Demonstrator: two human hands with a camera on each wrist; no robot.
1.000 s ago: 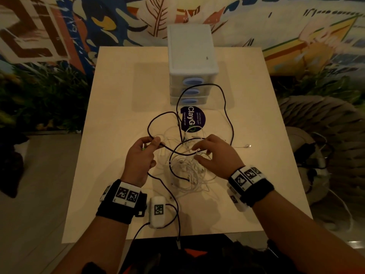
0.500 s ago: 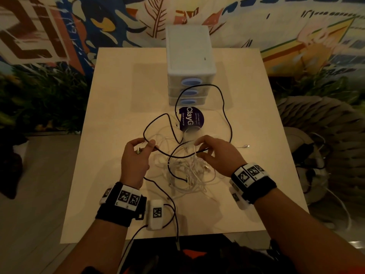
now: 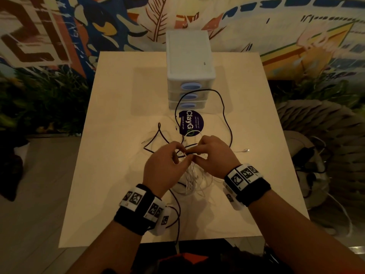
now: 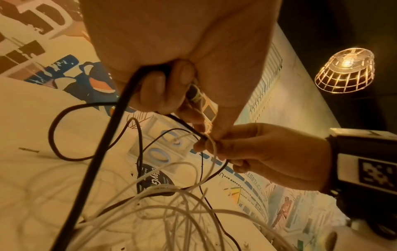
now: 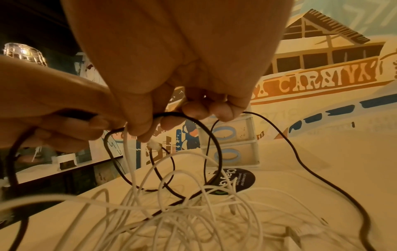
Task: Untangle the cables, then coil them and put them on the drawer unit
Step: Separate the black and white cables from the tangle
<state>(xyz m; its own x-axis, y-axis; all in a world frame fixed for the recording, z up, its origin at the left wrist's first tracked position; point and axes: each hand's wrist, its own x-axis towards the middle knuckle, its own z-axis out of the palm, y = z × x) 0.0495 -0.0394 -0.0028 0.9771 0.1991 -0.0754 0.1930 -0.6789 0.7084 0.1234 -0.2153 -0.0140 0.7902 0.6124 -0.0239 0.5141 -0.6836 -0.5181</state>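
- The left hand (image 3: 162, 167) is raised just above the table's middle, its fingers curled round the black cable (image 4: 101, 158); the left wrist view shows the cable running under the curled fingers and a plug end pinned between thumb and fingertips (image 4: 182, 76).
- The right hand (image 3: 215, 157) meets it fingertip to fingertip, pinching a white cable (image 5: 128, 152) between thumb and forefinger where that cable crosses the black one; a small white connector (image 5: 153, 145) hangs just below the thumb.
- From the left hand's grip the black cable drops toward the near table edge and goes over it, its run there roughly near to far.
- Beyond the hands the same cable makes one tall loop (image 3: 223, 107) that reaches up in front of the drawer unit's lower drawers and comes back down on the right, and a smaller, narrow loop (image 3: 158, 135) to the left, pointing away from the person.
- The white cables lie in a loose tangled heap (image 3: 193, 180) on the table (image 3: 118, 175) directly below and between the wrists, strands lifting from it to the right hand.
- One white end (image 3: 245, 150) lies apart on the right, pointing right.
- The drawer unit (image 3: 189, 62) stands at the table's far middle, drawer fronts facing the person, its long axis running away from them.
- A dark round sticker (image 3: 192, 123) lies on the table just in front of it.
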